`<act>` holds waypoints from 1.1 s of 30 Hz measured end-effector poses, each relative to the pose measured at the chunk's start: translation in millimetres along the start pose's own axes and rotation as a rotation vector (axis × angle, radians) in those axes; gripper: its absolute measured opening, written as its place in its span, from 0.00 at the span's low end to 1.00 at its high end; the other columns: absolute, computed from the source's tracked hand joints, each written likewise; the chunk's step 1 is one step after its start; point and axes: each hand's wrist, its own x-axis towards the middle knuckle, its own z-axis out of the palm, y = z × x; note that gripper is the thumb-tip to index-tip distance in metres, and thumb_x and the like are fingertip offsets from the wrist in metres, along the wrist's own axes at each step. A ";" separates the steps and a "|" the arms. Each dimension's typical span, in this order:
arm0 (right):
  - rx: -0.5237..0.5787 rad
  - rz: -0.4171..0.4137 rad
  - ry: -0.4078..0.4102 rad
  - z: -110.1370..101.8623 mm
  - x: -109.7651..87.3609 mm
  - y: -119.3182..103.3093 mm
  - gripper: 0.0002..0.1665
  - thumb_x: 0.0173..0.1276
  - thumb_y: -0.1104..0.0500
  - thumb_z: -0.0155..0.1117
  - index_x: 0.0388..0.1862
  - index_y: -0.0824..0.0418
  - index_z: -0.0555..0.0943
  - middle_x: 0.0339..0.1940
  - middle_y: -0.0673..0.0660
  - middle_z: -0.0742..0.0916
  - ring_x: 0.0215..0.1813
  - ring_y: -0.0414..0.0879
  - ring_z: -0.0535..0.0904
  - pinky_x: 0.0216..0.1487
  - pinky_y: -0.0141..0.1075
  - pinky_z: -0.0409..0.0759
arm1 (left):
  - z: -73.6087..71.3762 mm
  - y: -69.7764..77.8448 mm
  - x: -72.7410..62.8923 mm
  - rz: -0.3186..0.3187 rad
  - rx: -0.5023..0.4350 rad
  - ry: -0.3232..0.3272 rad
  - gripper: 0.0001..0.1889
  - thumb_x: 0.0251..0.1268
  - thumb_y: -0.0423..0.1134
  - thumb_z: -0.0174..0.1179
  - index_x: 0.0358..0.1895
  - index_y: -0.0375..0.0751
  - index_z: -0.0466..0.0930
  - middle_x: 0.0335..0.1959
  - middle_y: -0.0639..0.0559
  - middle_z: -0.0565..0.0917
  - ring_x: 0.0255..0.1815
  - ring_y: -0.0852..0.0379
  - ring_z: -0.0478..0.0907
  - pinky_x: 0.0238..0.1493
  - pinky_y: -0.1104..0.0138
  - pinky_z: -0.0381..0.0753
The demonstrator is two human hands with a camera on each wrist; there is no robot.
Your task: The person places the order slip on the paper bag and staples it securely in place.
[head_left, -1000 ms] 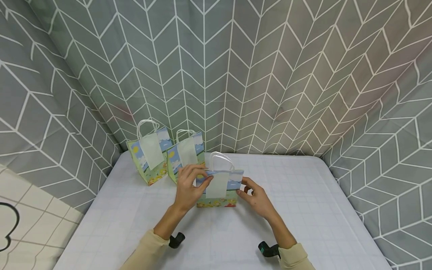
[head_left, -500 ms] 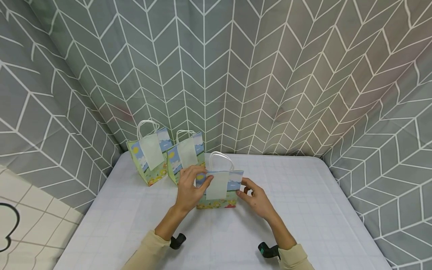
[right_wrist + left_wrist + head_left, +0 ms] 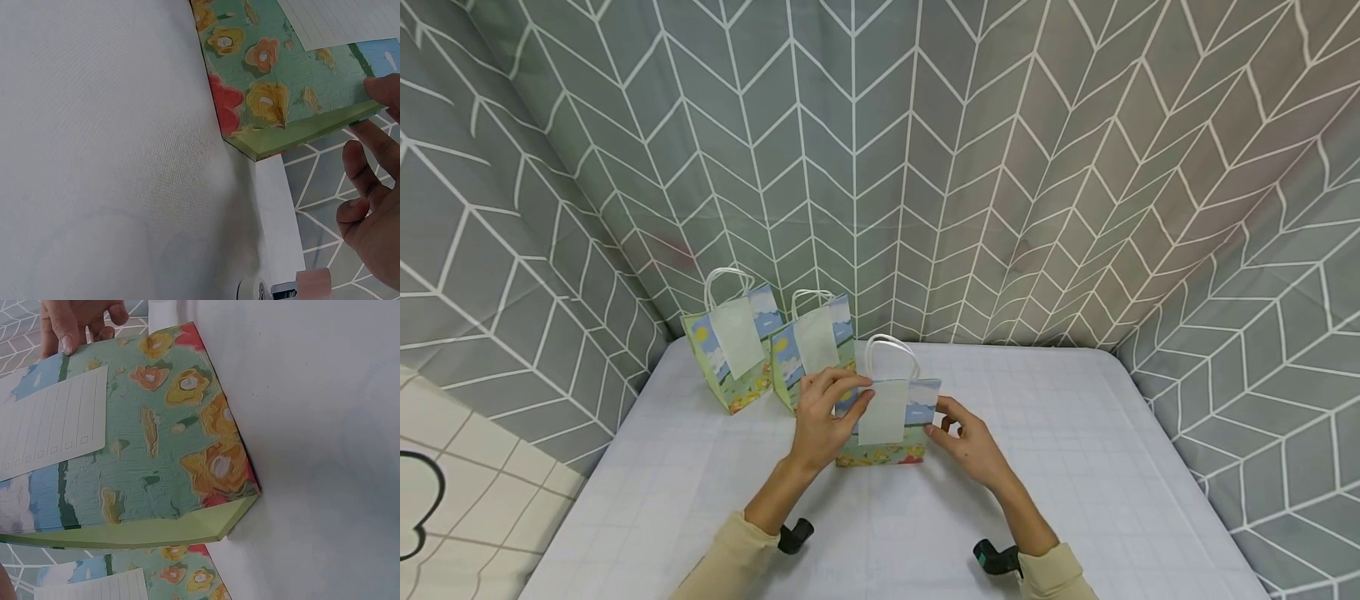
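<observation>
A small paper gift bag [image 3: 917, 404], printed with sky and flowers, stands upright before me, its white handles [image 3: 891, 342] raised. A lined white paper sheet [image 3: 56, 425] with small checkboxes covers part of its front. My left hand [image 3: 823, 421] pinches the bag's upper left edge, index finger along the rim and thumb on the front. At the opposite side, my right hand [image 3: 973, 442] pinches the edge, thumb in front and fingers behind. The right wrist view shows the bag's light green side panel [image 3: 275, 140] beside the right fingers.
Two similar gift bags, one at the far left [image 3: 737, 337] and one in the middle [image 3: 812, 337], stand behind on the white-covered table [image 3: 1045, 408]. Patterned grey curtains [image 3: 880, 167] enclose the back and sides. Black wrist cameras, left [image 3: 795, 536] and right [image 3: 996, 557], hang under the forearms.
The front bag's bottom has shifted very slightly toward me. My left index finger has slid a little to the right along the rim. The right hand has barely moved.
</observation>
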 end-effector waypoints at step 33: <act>0.006 0.013 -0.011 -5.0 -10.5 -39.4 0.22 0.72 0.62 0.65 0.63 0.52 0.77 0.44 0.53 0.84 0.44 0.52 0.73 0.43 0.43 0.64 | -1.9 6.9 -2.3 -0.195 -0.017 -0.047 0.23 0.52 0.33 0.77 0.51 0.41 0.78 0.43 0.49 0.84 0.46 0.50 0.81 0.47 0.58 0.63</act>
